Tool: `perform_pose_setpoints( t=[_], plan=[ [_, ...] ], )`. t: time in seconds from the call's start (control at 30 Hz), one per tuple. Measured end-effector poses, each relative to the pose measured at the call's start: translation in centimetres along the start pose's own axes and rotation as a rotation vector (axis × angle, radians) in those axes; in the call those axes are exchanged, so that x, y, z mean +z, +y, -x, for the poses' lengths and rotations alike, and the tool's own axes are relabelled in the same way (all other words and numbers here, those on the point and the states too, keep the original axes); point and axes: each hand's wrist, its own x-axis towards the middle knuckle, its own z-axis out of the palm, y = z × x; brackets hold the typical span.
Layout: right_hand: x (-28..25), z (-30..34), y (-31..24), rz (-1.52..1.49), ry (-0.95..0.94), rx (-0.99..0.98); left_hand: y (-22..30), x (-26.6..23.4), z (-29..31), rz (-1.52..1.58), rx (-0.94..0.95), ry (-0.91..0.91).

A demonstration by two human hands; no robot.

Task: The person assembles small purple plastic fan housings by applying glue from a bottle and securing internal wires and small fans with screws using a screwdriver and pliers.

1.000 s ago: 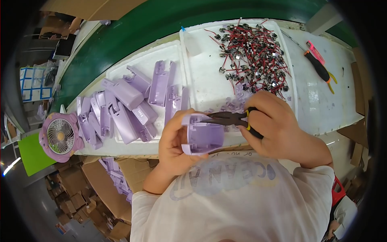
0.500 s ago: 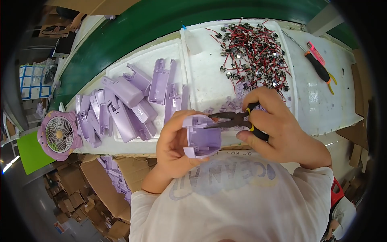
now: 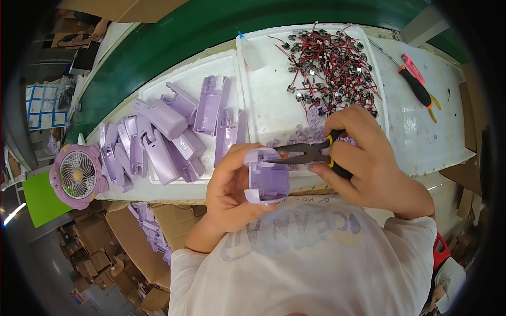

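Note:
My left hand [image 3: 229,192] is closed round a lilac plastic housing [image 3: 269,181], its hollow side showing. In my right hand [image 3: 361,158] are long-nose pliers [image 3: 305,152] with black and yellow handles. Their slightly parted jaws reach the upper edge of the housing; whether they grip it I cannot tell. Beyond my right hand lie small lilac plastic bits [image 3: 311,126] and a heap of small black parts with red wires [image 3: 334,68]. Several more lilac housings [image 3: 166,118] are piled to the left of my hands.
White foam trays [image 3: 269,95] carry the parts. A lilac fan [image 3: 78,175] stands at the table's left end. A screwdriver [image 3: 390,52], a pink cutter [image 3: 412,68] and orange-black pliers [image 3: 419,92] lie at the right. Below the table edge, a cardboard box [image 3: 176,226] holds more lilac parts.
The housing has turned slightly in my left hand. My right hand has shifted up a little, and the pliers lie flatter across the housing's upper edge.

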Motion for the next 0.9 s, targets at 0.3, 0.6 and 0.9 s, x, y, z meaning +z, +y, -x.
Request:
perform_pose_setpoints(
  t=[0.3, 0.6, 0.9],
  plan=[
    [0.01, -0.11, 0.12, 0.055, 0.036, -0.044, 0.18, -0.23, 0.11, 0.000, -0.027, -0.006],
    [0.38, -0.18, -0.09, 0.094, 0.059, -0.046, -0.09, -0.66, -0.09, -0.049, 0.011, -0.046],
    [0.77, -0.03, 0.22, 0.171, 0.052, -0.058, 0.38, -0.92, -0.08, -0.111, -0.018, -0.048]
  ],
)
